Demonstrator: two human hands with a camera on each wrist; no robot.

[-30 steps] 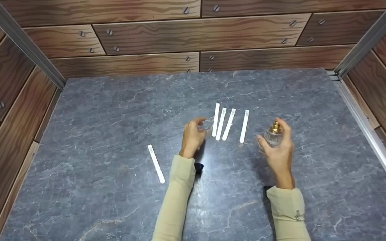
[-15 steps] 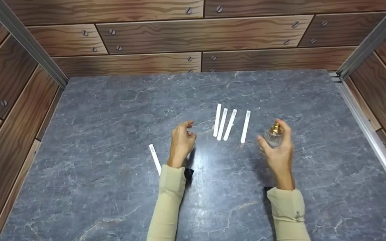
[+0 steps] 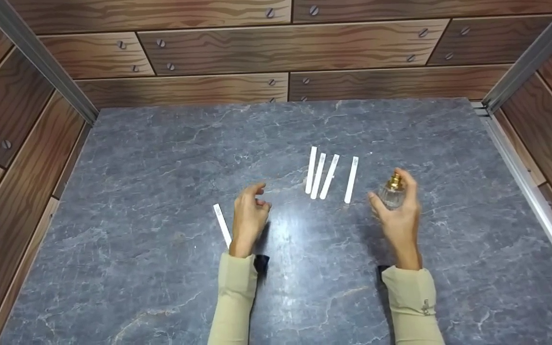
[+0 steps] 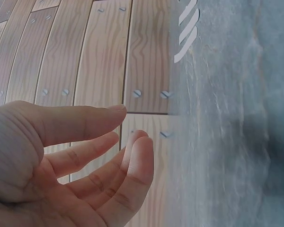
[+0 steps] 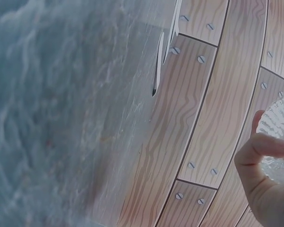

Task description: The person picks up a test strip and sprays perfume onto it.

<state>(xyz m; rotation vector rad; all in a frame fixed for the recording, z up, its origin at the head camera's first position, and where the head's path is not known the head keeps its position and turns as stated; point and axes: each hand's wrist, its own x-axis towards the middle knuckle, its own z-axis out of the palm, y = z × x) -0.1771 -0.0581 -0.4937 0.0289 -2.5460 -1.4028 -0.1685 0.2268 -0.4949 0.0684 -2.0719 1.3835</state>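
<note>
My right hand (image 3: 400,223) grips a clear glass perfume bottle (image 3: 392,197) with a gold spray top (image 3: 395,181), its index finger on the top. The ribbed glass of the bottle (image 5: 277,123) shows at the right edge of the right wrist view. My left hand (image 3: 248,215) hovers above the table, fingers loosely bent, with a gap between thumb and fingertips (image 4: 143,153) and nothing held. Beside it lies a white paper test strip (image 3: 222,223), its lower end hidden by the wrist. Several more white strips (image 3: 327,177) lie between the two hands, one a little apart on the right.
The marbled grey table (image 3: 161,158) is enclosed by wood-patterned walls (image 3: 218,50) at the back and sides. Metal rails (image 3: 527,172) run along the right edge and up the corners.
My left hand has drawn back from the group of strips, leftward and nearer to me, now covering the end of the lone strip. The right hand and bottle have stayed put.
</note>
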